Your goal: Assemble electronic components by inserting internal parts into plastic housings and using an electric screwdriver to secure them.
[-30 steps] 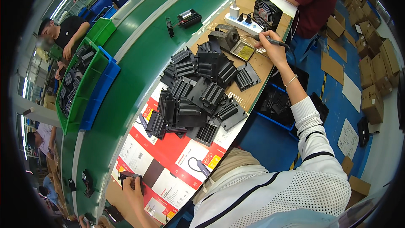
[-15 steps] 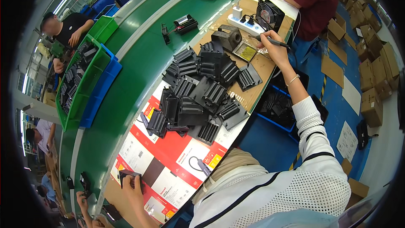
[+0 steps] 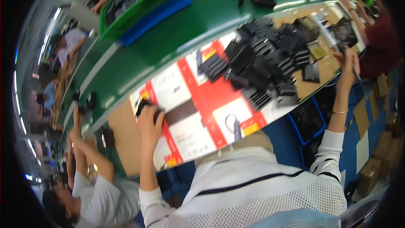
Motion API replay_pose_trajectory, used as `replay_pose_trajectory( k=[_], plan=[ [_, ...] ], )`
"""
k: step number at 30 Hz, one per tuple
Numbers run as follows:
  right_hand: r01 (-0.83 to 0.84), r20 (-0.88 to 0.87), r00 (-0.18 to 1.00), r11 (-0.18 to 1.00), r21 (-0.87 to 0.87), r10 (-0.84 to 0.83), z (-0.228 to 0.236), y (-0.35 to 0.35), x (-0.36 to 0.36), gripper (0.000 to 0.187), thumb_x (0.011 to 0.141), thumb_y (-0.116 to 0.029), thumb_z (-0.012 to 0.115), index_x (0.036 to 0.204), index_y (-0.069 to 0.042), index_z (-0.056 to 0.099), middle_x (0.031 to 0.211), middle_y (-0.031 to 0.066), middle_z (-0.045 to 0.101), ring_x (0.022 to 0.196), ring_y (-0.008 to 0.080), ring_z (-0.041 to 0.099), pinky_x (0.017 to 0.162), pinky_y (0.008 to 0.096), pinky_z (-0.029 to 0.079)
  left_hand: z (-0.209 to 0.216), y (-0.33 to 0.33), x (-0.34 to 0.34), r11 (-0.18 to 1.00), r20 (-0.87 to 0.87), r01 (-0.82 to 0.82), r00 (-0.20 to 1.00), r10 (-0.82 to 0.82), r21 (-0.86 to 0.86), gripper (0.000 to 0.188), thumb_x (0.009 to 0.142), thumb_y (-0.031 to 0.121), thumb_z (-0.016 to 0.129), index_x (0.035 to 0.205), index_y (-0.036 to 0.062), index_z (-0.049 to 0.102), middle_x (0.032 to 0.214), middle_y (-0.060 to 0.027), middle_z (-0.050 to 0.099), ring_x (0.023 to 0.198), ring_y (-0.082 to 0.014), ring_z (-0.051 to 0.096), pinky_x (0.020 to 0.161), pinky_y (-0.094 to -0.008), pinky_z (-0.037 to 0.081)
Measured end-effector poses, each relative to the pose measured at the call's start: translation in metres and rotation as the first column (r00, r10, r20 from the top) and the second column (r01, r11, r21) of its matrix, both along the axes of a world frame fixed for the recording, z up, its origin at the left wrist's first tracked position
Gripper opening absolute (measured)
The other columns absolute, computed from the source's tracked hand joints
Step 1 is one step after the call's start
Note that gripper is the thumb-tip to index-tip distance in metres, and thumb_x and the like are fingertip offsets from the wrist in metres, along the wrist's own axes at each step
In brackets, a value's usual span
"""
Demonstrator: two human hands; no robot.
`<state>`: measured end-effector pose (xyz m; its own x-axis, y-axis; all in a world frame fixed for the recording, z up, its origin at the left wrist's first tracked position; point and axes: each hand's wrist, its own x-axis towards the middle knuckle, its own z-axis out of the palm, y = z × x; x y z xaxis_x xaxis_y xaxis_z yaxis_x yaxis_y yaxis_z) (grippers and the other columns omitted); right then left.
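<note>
Green conveyor belt sweeps across the upper half of the frame, with a workbench below it covered by a red-and-white printed sheet. Down at lower left of centre, the left hand is curled tight around a small black part, fingers wrapped over it so only a dark, blocky corner pokes out above the knuckles; it sits right on the left edge of the printed sheet, beside a bare brown cardboard panel. Just right of that hand, a dark brown rectangle is printed on the sheet. Over at the right edge, the right hand is raised and closed around a slim pen-like tool, its shaft running up and left toward the bench; a thin bracelet rings the wrist. Between the two hands lies a big heap of black finned parts, ribbed and matte, piled loosely across the bench centre-right. A blue bin with more dark pieces hangs below the bench edge. Upper left, a green tray sits stacked on a blue one. Another person works at lower left, arm raised to the belt.
</note>
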<state>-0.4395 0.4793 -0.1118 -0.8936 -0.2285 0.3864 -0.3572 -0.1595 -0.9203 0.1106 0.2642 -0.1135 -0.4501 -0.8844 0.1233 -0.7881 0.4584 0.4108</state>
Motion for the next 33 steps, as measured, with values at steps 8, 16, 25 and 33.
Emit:
replay_pose_trajectory(
  k=[8,16,25,33],
  plan=[
    [-0.124,-0.134,0.985,0.989,-0.083,0.113,0.042,-0.027,0.091,0.022,0.101,-0.017,0.055,0.110,0.000,0.066,0.090,0.0119,0.071,0.074,0.0164,0.070,0.075,0.0258,0.054,0.002,-0.012,0.017,0.960,0.124,-0.102,0.983,0.138,-0.260,0.024,0.092,0.011,0.063,0.114,0.0023,0.063,0.110,-0.0111,0.061,0.093,-0.0296,0.059,0.085,-0.0384,0.047],
    [-0.403,-0.045,0.914,0.895,-0.190,0.403,0.048,-0.069,0.175,0.016,0.098,-0.008,0.055,0.108,0.003,0.060,0.090,0.0153,0.069,0.067,0.0207,0.070,0.070,0.0262,0.056,-0.003,-0.039,-0.123,0.729,-0.002,0.646,0.748,-0.664,-0.224,0.051,0.088,0.009,0.066,0.138,0.0084,0.054,0.142,-0.0119,0.052,0.118,-0.0313,0.056,0.103,-0.0398,0.043],
    [-0.513,0.012,0.856,0.852,-0.104,0.517,0.033,-0.073,0.216,0.016,0.098,-0.006,0.053,0.111,0.003,0.059,0.084,0.0167,0.071,0.069,0.0205,0.070,0.071,0.0271,0.056,-0.015,-0.018,-0.119,0.906,0.253,0.399,0.900,-0.356,-0.143,0.058,0.087,0.025,0.072,0.137,0.0041,0.055,0.119,-0.0134,0.060,0.101,-0.0286,0.058,0.094,-0.0400,0.043],
    [-0.624,0.014,0.781,0.781,-0.024,0.625,0.018,-0.100,0.248,0.017,0.097,-0.005,0.053,0.112,0.003,0.058,0.081,0.0167,0.071,0.070,0.0206,0.070,0.072,0.0273,0.056,0.001,0.001,-0.081,0.904,0.243,0.400,0.901,-0.359,-0.152,0.048,0.086,0.036,0.074,0.120,0.0039,0.062,0.109,-0.0107,0.063,0.099,-0.0266,0.060,0.092,-0.0392,0.042]
  ],
)
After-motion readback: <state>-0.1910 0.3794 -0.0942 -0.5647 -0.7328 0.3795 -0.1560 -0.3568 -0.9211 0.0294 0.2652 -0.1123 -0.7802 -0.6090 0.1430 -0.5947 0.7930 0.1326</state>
